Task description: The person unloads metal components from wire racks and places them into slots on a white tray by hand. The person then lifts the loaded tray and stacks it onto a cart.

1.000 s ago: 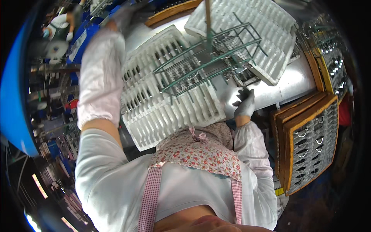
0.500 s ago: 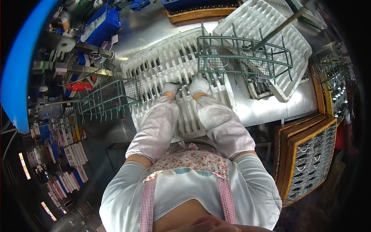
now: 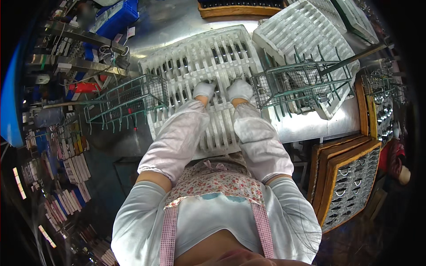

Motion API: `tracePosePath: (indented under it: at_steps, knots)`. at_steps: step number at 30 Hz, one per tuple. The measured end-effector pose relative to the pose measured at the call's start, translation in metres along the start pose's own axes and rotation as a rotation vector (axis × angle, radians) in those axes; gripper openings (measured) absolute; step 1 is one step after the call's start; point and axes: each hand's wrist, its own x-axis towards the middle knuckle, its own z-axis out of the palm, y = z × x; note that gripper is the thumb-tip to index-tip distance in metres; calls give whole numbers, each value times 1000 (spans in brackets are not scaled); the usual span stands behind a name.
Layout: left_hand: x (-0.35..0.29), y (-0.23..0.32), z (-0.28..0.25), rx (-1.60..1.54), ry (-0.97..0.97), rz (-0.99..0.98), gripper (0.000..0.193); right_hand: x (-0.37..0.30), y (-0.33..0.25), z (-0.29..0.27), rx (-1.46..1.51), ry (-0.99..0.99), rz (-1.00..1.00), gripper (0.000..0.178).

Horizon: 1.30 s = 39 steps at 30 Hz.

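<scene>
A slotted white foam tray [image 3: 213,116] lies on the metal table in front of me. Rows of dark, narrow, glossy pieces [image 3: 230,53] stand in several of its slots; their kind is too small to make out. Above the middle rows, my left hand [image 3: 204,90], in a white glove, bends its fingers beside a dark piece. A short way to the right is my right hand [image 3: 240,90], gloved likewise, its fingers closed and pointing down at the slots. Both fingertips are partly hidden, so anything pinched in them does not show.
Green wire racks hang at the left [image 3: 126,99] and right [image 3: 301,82], the right one close to my hand. More white trays [image 3: 306,33] are stacked behind it. Wood-framed trays [image 3: 350,186] lean at lower right. A blue bin [image 3: 116,20] sits at the back left.
Both hands have moved a little farther back and to the right over the tray. The right rack appears lower and farther right; the view has shifted too.
</scene>
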Motion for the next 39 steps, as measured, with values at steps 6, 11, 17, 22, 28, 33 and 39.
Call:
tracePosePath:
  at_steps: [6,11,17,22,28,33,39]
  knots:
    - [38,-31,28,93,120,-33,39,4,-7,7,-258,3,-155,18]
    - [44,-30,21,-128,-84,-174,34,7,-6,10,-131,-64,-101,18]
    - [-4,40,-5,-360,256,165,45,8,-5,-10,52,-183,-11,17]
    - [-29,170,-55,-50,-106,642,40,-61,8,-34,265,-114,-551,17]
    - [-29,271,-13,527,-418,903,46,-117,96,-109,410,-632,-379,33]
    - [-7,298,28,664,-607,810,49,-143,170,-168,1243,-498,353,20]
    - [10,318,42,708,-754,729,36,-125,185,-205,1624,-54,448,21]
